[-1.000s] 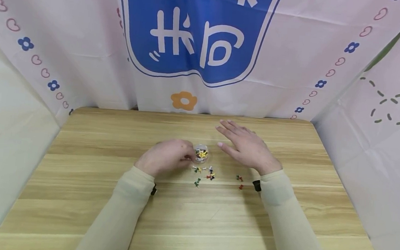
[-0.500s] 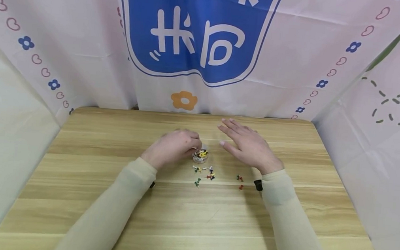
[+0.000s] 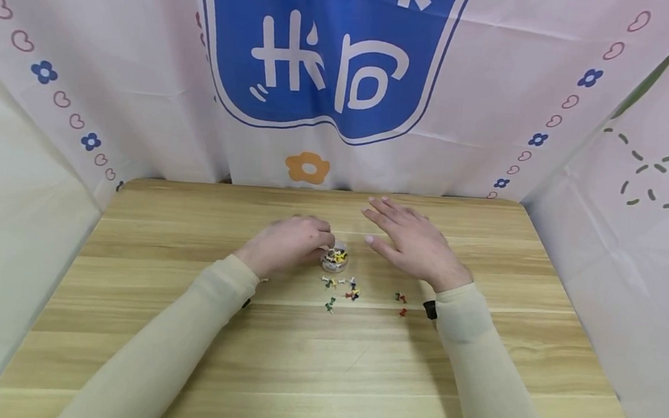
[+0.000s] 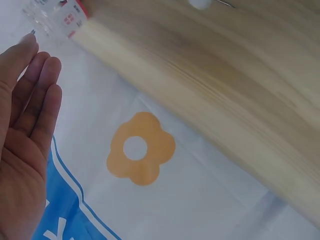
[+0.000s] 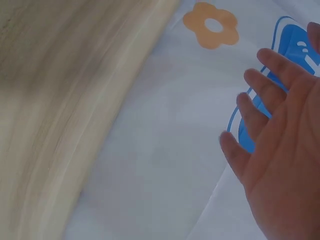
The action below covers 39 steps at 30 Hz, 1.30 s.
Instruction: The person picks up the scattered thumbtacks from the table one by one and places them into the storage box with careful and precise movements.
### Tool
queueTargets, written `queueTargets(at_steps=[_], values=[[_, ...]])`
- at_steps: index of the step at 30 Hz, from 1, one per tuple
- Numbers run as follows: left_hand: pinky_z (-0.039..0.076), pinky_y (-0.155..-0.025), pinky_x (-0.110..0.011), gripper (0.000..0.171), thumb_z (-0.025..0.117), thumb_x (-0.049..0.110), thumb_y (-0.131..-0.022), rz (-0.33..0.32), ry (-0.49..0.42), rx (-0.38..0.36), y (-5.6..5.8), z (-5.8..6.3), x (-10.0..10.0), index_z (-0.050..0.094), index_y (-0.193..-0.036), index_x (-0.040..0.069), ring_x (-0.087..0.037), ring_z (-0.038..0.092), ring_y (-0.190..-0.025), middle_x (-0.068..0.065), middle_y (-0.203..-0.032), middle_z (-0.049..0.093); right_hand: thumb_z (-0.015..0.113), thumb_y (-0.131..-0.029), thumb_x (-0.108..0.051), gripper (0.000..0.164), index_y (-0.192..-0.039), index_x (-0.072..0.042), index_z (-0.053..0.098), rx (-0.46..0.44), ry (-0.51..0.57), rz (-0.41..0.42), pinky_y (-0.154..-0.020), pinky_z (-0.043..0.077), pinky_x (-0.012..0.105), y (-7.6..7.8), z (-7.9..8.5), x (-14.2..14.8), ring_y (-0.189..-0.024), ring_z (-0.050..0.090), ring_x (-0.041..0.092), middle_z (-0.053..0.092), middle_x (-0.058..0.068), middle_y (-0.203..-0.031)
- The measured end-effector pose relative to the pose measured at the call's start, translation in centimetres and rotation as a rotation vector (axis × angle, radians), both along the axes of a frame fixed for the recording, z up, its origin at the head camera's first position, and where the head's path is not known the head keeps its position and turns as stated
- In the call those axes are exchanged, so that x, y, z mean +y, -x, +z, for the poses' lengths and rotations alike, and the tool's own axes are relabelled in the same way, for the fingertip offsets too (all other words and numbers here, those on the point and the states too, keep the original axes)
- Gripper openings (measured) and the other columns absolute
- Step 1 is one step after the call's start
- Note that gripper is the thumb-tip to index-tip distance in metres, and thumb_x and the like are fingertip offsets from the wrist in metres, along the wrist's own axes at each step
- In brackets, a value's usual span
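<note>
A small clear round tub (image 3: 333, 269) of colourful push pins stands on the table in the head view. My left hand (image 3: 289, 246) is at its left rim, thumb and fingers brought together. In the left wrist view a tiny metal tip of a push pin (image 4: 33, 32) shows at the thumb, and the tub (image 4: 62, 20) is just beyond. My right hand (image 3: 415, 246) hovers to the right of the tub, fingers straight and spread, holding nothing. Loose push pins (image 3: 353, 295) in several colours lie in front of the tub.
A green and red group of push pins (image 3: 401, 298) and a red push pin (image 3: 402, 312) lie near the right wrist. One white push pin (image 3: 264, 280) lies by the left wrist. A printed curtain (image 3: 160, 87) hangs behind the wooden table (image 3: 319, 380).
My left hand has risen from beside the tub to its rim, then shifted slightly left. The left forearm has swung left, and a white push pin now shows beside it. My right hand stays nearly still.
</note>
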<state>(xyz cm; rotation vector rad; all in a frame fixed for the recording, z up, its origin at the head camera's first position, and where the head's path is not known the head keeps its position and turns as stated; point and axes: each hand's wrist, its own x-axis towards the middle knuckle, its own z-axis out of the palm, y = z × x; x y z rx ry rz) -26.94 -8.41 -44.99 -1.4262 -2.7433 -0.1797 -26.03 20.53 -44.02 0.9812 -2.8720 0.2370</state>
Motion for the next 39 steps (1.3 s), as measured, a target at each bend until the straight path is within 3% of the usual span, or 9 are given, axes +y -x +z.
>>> queueTargets(at_steps=[8,14,19,24,29,39], values=[[0.058,-0.085,-0.028,0.016,0.078,0.019,-0.093,-0.009,0.031,-0.02,-0.6,0.3,-2.5,0.077,-0.108,0.013,-0.01,0.064,-0.09,0.005,-0.1,0.07,0.021,-0.103,-0.071,0.076,-0.166,-0.029,0.026,0.123,-0.118,-0.061,-0.128,0.006,0.051,-0.1,-0.3,-0.4,-0.158,0.0,0.02,0.007,-0.006,-0.174],[0.055,-0.071,-0.024,0.004,0.078,0.019,-0.093,-0.023,0.093,-0.038,-1.3,0.4,-4.3,0.074,-0.094,0.018,-0.007,0.059,-0.076,0.009,-0.086,0.063,0.019,-0.103,-0.071,0.077,-0.167,-0.029,0.022,0.121,-0.143,-0.037,-0.128,0.005,0.052,-0.3,-0.7,-0.1,-0.159,0.002,0.022,0.009,-0.003,-0.174],[0.048,-0.06,-0.023,0.016,0.077,0.009,-0.09,-0.001,0.184,-0.146,-1.8,0.6,-5.4,0.069,-0.082,0.021,-0.007,0.05,-0.066,0.012,-0.075,0.058,0.018,-0.104,-0.071,0.076,-0.168,-0.031,0.016,0.094,-0.178,-0.013,-0.128,0.007,0.053,-0.5,-1.4,0.3,-0.159,0.005,0.024,0.011,-0.001,-0.174],[0.04,-0.055,-0.024,0.023,0.07,-0.004,-0.08,0.035,0.218,-0.261,-2.2,0.9,-6.4,0.067,-0.072,0.018,-0.007,0.045,-0.062,0.011,-0.067,0.053,0.019,-0.104,-0.07,0.075,-0.168,-0.03,0.019,0.069,-0.174,0.021,-0.128,0.008,0.053,-0.8,-1.9,0.7,-0.159,0.009,0.025,0.013,-0.001,-0.174],[0.038,-0.054,-0.025,0.025,0.068,-0.005,-0.074,0.024,0.224,-0.256,-2.6,0.8,-7.3,0.065,-0.068,0.018,-0.006,0.044,-0.062,0.013,-0.063,0.048,0.023,-0.105,-0.068,0.074,-0.166,-0.027,0.027,0.085,-0.141,0.045,-0.127,0.008,0.053,-1.1,-2.5,1.0,-0.158,0.015,0.026,0.022,0.001,-0.172],[0.034,-0.053,-0.022,0.027,0.064,-0.01,-0.078,0.001,0.207,-0.241,-2.7,0.4,-7.6,0.064,-0.07,0.016,-0.005,0.04,-0.061,0.014,-0.063,0.043,0.021,-0.105,-0.068,0.074,-0.167,-0.026,0.026,0.071,-0.118,0.039,-0.126,0.014,0.057,-1.6,-3.2,1.6,-0.158,0.013,0.027,0.015,-0.001,-0.173]])
